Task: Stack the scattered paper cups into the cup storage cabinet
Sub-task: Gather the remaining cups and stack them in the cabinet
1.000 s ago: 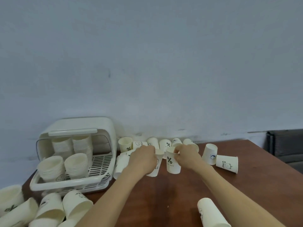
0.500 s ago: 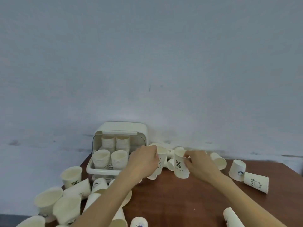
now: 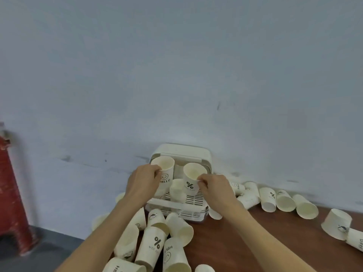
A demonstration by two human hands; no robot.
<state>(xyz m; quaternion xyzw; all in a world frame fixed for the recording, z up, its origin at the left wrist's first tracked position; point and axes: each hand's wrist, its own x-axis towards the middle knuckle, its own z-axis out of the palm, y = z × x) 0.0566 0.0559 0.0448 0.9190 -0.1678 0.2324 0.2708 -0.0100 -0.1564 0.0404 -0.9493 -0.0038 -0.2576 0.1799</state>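
My left hand (image 3: 143,183) grips a white paper cup printed HELLO (image 3: 165,173), held upright in front of the open cream cup storage cabinet (image 3: 182,152). My right hand (image 3: 214,188) pinches the rim of a second cup printed with a % sign (image 3: 191,179), also upright, just right of the first. Both cups hang over the cabinet's slatted tray (image 3: 193,201). A stack of cups (image 3: 177,190) stands inside the cabinet between my hands; other stacks behind are mostly hidden.
Several loose cups (image 3: 155,244) lie piled on the brown table (image 3: 245,242) in front of the cabinet. More cups (image 3: 284,199) lie along the wall at right, and one stands upside down (image 3: 336,225). A red stool (image 3: 11,195) stands on the floor at left.
Both hands have carried their cups left from the table's middle to the cabinet's opening and raised them. The view has swung left, so the cabinet now sits in the centre.
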